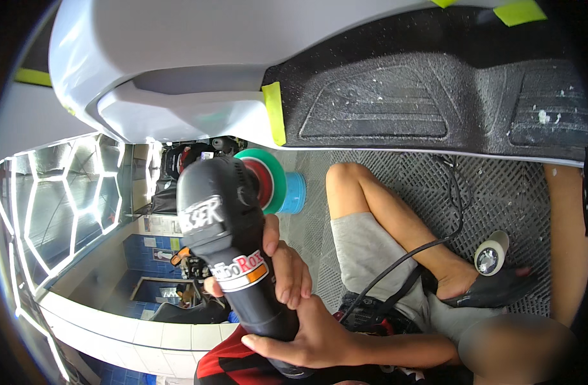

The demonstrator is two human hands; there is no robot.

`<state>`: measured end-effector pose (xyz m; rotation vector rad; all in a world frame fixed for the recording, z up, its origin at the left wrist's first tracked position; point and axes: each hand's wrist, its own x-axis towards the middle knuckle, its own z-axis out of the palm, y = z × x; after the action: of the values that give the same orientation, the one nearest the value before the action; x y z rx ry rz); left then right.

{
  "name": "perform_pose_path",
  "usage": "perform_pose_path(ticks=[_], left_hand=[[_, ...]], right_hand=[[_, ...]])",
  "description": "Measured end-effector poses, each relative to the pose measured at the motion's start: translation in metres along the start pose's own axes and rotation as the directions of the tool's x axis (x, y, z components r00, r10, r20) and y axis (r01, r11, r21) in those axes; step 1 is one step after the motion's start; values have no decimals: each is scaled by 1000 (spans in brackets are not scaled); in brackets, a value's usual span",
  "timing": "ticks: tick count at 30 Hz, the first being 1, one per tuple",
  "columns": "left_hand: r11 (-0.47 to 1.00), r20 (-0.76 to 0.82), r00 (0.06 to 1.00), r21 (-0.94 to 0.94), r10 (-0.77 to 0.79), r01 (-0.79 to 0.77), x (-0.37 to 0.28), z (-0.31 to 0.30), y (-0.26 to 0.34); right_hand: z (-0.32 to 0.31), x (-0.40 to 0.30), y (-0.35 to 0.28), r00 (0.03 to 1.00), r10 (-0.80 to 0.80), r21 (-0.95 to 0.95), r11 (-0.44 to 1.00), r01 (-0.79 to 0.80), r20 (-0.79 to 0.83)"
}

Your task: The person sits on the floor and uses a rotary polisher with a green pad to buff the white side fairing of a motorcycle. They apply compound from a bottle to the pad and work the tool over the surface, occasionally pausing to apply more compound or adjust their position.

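Observation:
Both my hands hold a black power polisher (226,216), its body slanting across the middle of the view. My right hand (318,337) wraps the lower handle, thumb laid along the near side. My left hand (287,269) curls around the neck, mostly hidden behind the tool. A green polishing pad (277,183) on a red backing plate (261,185) faces right, clear of any surface. Above spreads a glossy white car body panel (178,110). Yellow-green masking tape (275,113) marks where it meets a black ribbed plastic panel (380,110) sprinkled with white specks.
A black power cord (395,262) crosses over bent legs in grey shorts (371,250). A white cylindrical container (493,250) sits by the foot on grated floor tiles (505,192). Behind the pad stands a blue bucket (295,192). Hexagonal lights (68,178) glow at left.

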<state>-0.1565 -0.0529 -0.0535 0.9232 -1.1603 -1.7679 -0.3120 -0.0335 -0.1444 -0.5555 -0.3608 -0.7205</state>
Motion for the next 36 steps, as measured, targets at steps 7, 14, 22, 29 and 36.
perform_pose_path(ticks=[7,14,22,29,36], left_hand=[[942,35,947,93,319,-321,-28,-10,-20],[858,-115,852,16,511,-513,-9,-2,-58],[981,162,970,37,182,-190,25,33,-59],[839,71,873,-321,483,-438,83,59,-35],[806,142,814,-309,563,-504,74,20,-23]], right_hand=[[-27,4,3,987,120,-282,956,-86,107],[5,-27,-41,941,-118,-924,262,-279,-318],[92,-21,-114,728,-207,-738,-39,-674,-654],[139,6,-140,626,-390,-532,-330,-780,-675],[128,25,-104,572,-437,-554,-184,-812,-694]])
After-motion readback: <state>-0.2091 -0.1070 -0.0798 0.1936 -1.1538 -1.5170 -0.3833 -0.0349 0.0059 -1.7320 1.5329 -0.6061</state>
